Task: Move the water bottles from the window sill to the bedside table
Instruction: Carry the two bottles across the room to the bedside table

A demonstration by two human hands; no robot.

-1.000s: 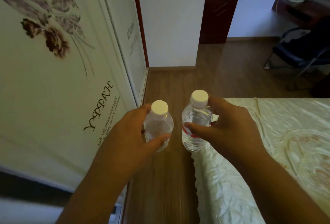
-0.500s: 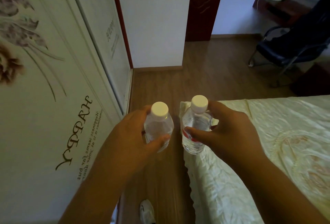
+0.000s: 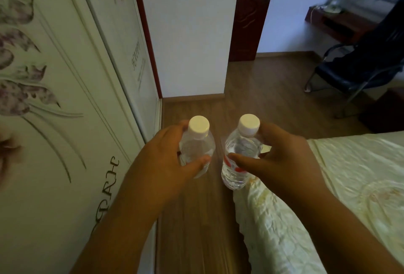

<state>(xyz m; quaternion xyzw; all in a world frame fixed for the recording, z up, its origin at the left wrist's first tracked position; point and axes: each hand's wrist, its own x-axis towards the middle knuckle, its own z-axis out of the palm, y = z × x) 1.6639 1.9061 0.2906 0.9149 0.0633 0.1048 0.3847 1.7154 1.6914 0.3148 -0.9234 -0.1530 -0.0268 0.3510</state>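
**Two bottles carried upright above the floor**

A clear plastic water bottle with a white screw cap sits upright in the left hand, fingers behind it and thumb curled across its front. Just beside it, not touching, a second clear ribbed bottle with a white cap and red label is gripped by the right hand the same way. Both hang over the brown wood-plank floor, the right one at the corner of the bed's cream, crinkled satin cover. Left stands a white wardrobe door with purple flowers; far right, seemingly a dark chair, blurred.
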